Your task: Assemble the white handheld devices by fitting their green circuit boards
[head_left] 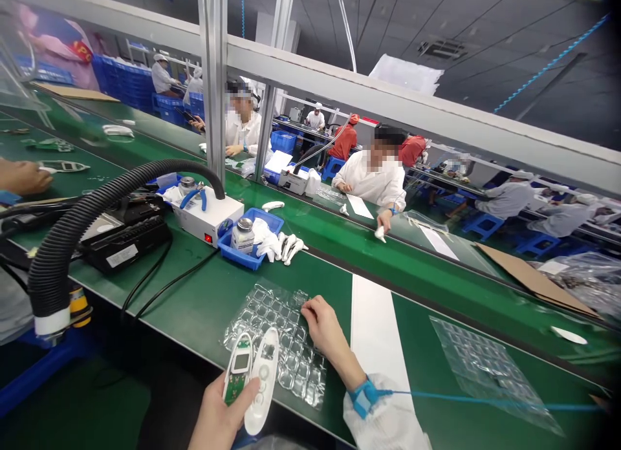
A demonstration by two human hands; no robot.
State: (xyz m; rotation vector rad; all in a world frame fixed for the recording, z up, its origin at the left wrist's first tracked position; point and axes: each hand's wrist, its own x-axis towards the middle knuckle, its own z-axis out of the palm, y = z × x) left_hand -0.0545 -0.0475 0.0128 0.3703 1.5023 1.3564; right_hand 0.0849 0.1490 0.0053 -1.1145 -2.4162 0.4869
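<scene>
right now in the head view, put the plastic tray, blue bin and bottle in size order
Largest to smallest: plastic tray, blue bin, bottle. The tray is nearer the camera, so its lead over the bin is unsure.

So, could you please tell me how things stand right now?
Left hand gripping two white casing halves, one with green circuit board. Right hand on clear blister tray. Blue wrist-strap cord across belt.

An electronics assembly factory, with a green conveyor belt (213, 301) and white-smocked workers (371, 182) along it
</scene>
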